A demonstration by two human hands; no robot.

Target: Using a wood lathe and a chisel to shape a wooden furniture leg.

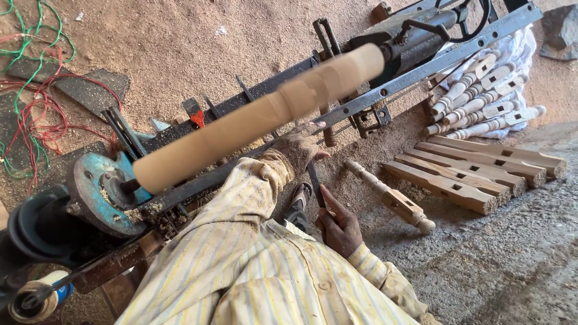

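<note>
Covering bare workshop ground (180, 42): sawdust, tangled wires (36, 90).

A pile of pale turned legs (481, 102) lies on a white cloth (522, 51) at the far right of the sawdust-covered floor (168, 42), and just in front of it four squared wooden bars (475, 171) with cut slots lie side by side. One more turned leg (391, 197) lies alone on the floor near those bars. At the far left edge, tangled red and green wires (36, 90) spread over the sawdust beside a dark flat sheet (84, 90), and a tape roll (39, 298) sits at the near left corner.
</note>
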